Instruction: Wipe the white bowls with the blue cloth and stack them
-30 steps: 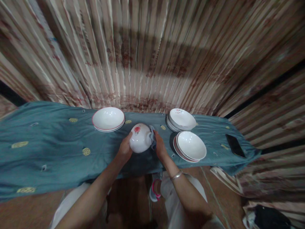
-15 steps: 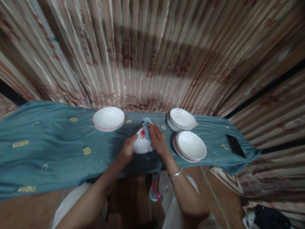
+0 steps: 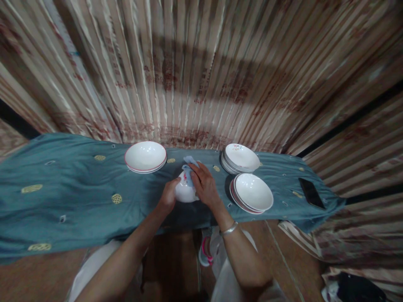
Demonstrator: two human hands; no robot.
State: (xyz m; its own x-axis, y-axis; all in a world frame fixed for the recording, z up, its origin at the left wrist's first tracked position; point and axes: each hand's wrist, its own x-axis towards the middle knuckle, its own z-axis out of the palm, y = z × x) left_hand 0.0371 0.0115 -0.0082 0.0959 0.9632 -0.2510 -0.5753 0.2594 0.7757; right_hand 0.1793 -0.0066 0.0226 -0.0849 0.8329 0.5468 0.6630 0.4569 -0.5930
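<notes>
Between the single white plate (image 3: pixel 145 156) and the two plate stacks (image 3: pixel 251 192) on the table (image 3: pixel 78 197), the left hand (image 3: pixel 168 195) clamps the upturned bowl (image 3: pixel 184 192) while the right hand (image 3: pixel 204 184) presses a blue cloth (image 3: pixel 188 169) on it; a firm left grip, I judge, keeps the wiping steady.

white bowl (image 3: pixel 184 191) tilted, blue cloth (image 3: pixel 188 167) on it

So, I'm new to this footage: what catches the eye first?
At the middle, the left hand holds a white bowl while the right hand presses a blue cloth on it. Stacks of white bowls sit to the right on the teal tablecloth.
</notes>
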